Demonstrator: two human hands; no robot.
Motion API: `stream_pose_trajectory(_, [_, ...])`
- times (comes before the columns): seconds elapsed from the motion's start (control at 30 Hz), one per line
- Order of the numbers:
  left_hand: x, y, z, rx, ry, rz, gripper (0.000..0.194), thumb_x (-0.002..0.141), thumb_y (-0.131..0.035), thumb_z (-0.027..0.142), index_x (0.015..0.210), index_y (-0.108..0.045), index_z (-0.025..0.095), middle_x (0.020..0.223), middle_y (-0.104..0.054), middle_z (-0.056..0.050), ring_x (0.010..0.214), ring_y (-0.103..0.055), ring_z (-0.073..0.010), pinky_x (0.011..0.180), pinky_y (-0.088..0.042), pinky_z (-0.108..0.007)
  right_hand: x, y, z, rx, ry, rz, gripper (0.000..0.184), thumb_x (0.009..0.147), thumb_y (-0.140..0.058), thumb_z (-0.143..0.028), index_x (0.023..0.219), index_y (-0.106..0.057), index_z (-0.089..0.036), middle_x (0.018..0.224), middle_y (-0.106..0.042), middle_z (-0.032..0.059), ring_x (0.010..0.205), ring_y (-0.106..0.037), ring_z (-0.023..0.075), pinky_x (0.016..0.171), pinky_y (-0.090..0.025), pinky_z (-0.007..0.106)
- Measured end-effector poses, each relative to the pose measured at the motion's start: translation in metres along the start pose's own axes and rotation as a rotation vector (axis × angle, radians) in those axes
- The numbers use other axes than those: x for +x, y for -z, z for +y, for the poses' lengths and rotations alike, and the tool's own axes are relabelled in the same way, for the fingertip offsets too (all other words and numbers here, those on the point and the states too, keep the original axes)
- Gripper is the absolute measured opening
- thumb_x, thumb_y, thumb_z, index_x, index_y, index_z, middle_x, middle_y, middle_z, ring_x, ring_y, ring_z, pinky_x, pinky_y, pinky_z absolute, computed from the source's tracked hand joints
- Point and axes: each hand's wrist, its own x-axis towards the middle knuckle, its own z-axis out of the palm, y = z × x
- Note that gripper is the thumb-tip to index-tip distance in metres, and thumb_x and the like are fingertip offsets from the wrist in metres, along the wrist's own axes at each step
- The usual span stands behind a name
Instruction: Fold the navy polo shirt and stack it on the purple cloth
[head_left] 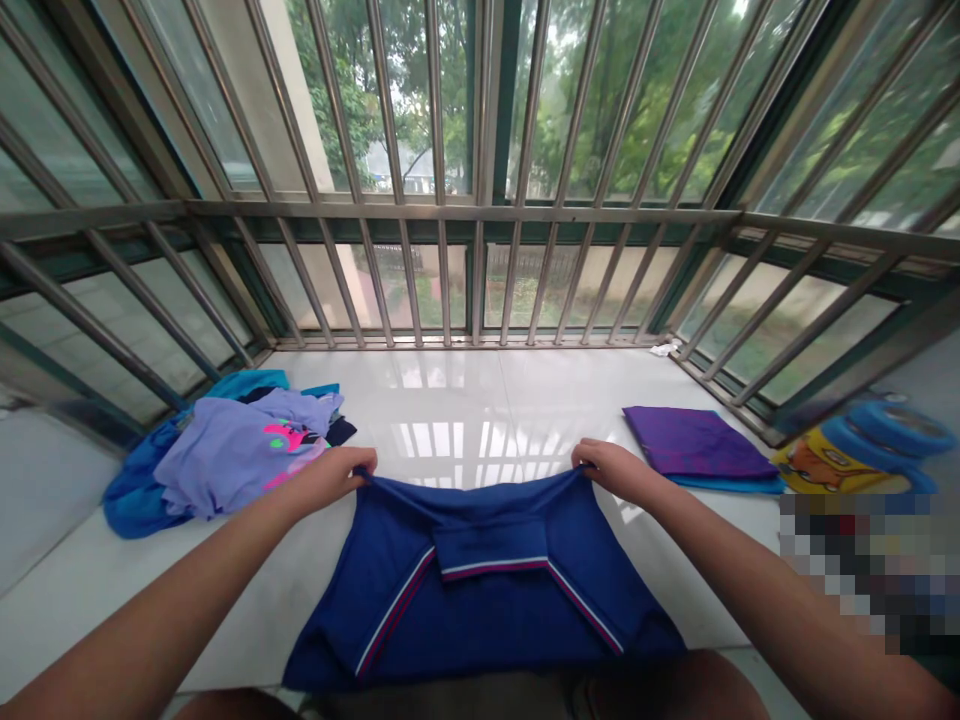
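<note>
The dark blue garment (525,625) is spread in front of me, over the near part of the white ledge (450,420), its lower edge close to my knees (697,690). A collar-like band (491,552) lies folded down in its middle, edged in white and reddish stripes, and more stripes slant away on both sides. My left hand (351,470) pinches the far left corner between thumb and fingers, and my right hand (606,466) pinches the far right one. Between them the top edge sags a little. Both hands are closed down narrow on the cloth; I can't see how much fabric is tucked under my fingers.

I judge it light, soft and limp, nothing that could break, but perhaps a bit slippery if the knit is smooth. It would slump wherever I left it unsupported, so the two corners, taken evenly, look like the best hold; the middle would only bunch up.

Farther left, a lilac top (225,450) with a pink print lies crumpled on brighter blue cloth (131,500). To my right is a flat folded purple cloth (694,440), with light blue fabric (739,486) under it, and just beside that a yellow-and-blue container (840,455). Metal bars (442,212) stand along the windows beyond.
</note>
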Motion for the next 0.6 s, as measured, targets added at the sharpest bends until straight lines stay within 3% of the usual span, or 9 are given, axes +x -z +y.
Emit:
stream_pose_trajectory(0.13, [0.042,0.017,-0.015,0.051,0.059,0.137,0.015,0.073,-0.054,0.009,0.075,-0.060,0.023,0.077,-0.067,0.001,0.078,-0.064,-0.0205,0.074,-0.046,-0.030,0.028,0.009,0.016,-0.192,-0.092,0.121,0.027,0.093,-0.057,-0.005,0.106,-0.073,-0.022,0.110,-0.073,0.0082,0.105,-0.066,0.0231,0.087,-0.045,0.030])
stream_pose_trajectory(0.27, [0.068,0.021,-0.022,0.073,0.090,0.263,0.018,0.073,-0.052,0.009,0.079,-0.059,0.024,0.090,-0.065,-0.003,0.090,-0.063,-0.0228,0.085,-0.049,-0.033,0.038,0.010,0.019,-0.275,-0.141,0.231,0.026,0.099,-0.052,-0.007,0.112,-0.072,-0.017,0.112,-0.072,0.0146,0.105,-0.060,0.0286,0.091,-0.041,0.037])
stream_pose_trajectory(0.37, [0.055,0.005,-0.028,0.101,0.034,0.293,0.016,0.078,-0.053,0.011,0.081,-0.063,0.023,0.106,-0.066,-0.006,0.100,-0.064,-0.0235,0.091,-0.051,-0.034,0.019,-0.008,0.022,-0.373,-0.070,0.292,0.024,0.102,-0.052,-0.012,0.113,-0.073,-0.019,0.109,-0.072,0.0136,0.103,-0.060,0.0294,0.089,-0.041,0.038])
stream_pose_trajectory(0.5, [0.019,-0.022,-0.042,0.143,0.002,0.239,0.027,0.086,-0.049,0.013,0.094,-0.072,0.025,0.112,-0.070,-0.008,0.103,-0.067,-0.0257,0.096,-0.054,-0.039,-0.016,-0.037,0.035,-0.412,0.082,0.276,0.033,0.101,-0.053,-0.009,0.124,-0.072,-0.023,0.111,-0.074,0.0107,0.102,-0.063,0.0268,0.088,-0.044,0.036])
stream_pose_trajectory(0.6, [0.007,-0.026,-0.041,0.129,0.036,0.282,0.032,0.085,-0.050,0.014,0.106,-0.073,0.022,0.121,-0.072,-0.011,0.113,-0.068,-0.0287,0.105,-0.054,-0.044,-0.026,-0.034,0.033,-0.396,0.076,0.302,0.042,0.100,-0.052,-0.007,0.135,-0.069,-0.022,0.116,-0.074,0.0117,0.106,-0.064,0.0276,0.091,-0.047,0.038])
